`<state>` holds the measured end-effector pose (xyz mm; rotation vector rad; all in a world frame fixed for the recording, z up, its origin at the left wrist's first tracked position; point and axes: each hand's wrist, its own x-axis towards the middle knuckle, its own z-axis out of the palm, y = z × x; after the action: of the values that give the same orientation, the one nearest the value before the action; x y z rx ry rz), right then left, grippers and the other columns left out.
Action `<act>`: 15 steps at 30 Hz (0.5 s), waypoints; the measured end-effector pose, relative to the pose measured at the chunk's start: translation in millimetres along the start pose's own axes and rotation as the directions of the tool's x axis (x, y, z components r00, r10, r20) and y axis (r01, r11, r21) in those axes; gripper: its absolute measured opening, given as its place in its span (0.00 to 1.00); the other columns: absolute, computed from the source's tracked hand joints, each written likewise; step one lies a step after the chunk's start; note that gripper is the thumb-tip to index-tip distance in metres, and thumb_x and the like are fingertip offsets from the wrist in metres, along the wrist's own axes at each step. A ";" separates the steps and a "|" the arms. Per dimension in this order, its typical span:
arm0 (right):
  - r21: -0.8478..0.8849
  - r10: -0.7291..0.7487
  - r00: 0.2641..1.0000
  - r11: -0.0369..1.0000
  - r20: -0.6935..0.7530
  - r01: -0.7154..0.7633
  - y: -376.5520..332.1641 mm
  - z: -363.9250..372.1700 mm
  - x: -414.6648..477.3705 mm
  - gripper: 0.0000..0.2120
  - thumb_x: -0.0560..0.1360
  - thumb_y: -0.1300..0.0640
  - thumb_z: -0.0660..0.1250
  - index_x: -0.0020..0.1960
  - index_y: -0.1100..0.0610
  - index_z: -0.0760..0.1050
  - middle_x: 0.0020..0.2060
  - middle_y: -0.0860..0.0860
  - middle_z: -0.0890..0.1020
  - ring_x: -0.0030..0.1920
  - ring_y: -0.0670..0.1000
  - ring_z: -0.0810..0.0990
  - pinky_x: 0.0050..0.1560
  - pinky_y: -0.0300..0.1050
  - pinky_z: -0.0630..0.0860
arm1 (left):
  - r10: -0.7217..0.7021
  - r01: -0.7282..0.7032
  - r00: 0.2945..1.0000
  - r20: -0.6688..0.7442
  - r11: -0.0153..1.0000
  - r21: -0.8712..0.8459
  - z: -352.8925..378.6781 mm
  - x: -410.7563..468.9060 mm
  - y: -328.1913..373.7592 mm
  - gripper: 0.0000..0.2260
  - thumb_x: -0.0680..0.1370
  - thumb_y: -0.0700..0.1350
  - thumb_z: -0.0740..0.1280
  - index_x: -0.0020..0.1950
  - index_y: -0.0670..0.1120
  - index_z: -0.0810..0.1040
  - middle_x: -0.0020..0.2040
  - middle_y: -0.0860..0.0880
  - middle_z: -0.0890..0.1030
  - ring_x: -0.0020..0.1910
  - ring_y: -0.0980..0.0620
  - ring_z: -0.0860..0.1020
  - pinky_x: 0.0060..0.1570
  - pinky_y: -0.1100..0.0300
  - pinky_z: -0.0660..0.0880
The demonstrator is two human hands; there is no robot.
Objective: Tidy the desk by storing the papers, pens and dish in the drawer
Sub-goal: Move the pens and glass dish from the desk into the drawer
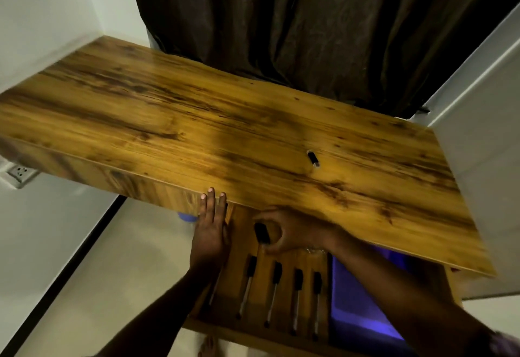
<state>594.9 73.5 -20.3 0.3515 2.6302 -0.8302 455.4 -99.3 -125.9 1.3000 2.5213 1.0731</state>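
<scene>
The drawer (244, 331) stands pulled out under the front edge of the wooden desk (197, 131). Several black-capped pens (274, 286) lie side by side on its floor. My right hand (292, 232) hovers over the back of the drawer, fingers curled around a black-capped pen (261, 232). My left hand (211, 227) lies flat with fingers straight, its tips on the desk's front edge beside the drawer's left wall. A bit of clear glass (315, 250), perhaps the dish, peeks out under my right wrist. A small black object (313, 158) lies on the desk top.
A purple-blue surface (363, 300) fills the drawer's right part. A dark curtain (309, 33) hangs behind the desk, with white walls on both sides. A wall socket (21, 172) sits low at the left. A blue object (187, 217) shows under the desk.
</scene>
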 end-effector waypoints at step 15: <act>-0.075 0.286 0.923 0.946 -0.256 -0.314 27.4 104.6 75.9 0.35 0.72 0.42 0.69 0.74 0.54 0.65 0.72 0.55 0.70 0.71 0.57 0.69 0.68 0.54 0.69 | -0.053 0.055 0.998 0.036 0.996 -0.074 -6.9 -26.0 1.2 0.31 0.81 0.41 0.60 0.80 0.51 0.48 0.80 0.53 0.41 0.79 0.46 0.51 0.56 0.47 0.79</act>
<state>562.8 43.1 -144.7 0.8496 2.7284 -0.5608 469.8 -122.0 -125.6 1.2131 2.4518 1.1135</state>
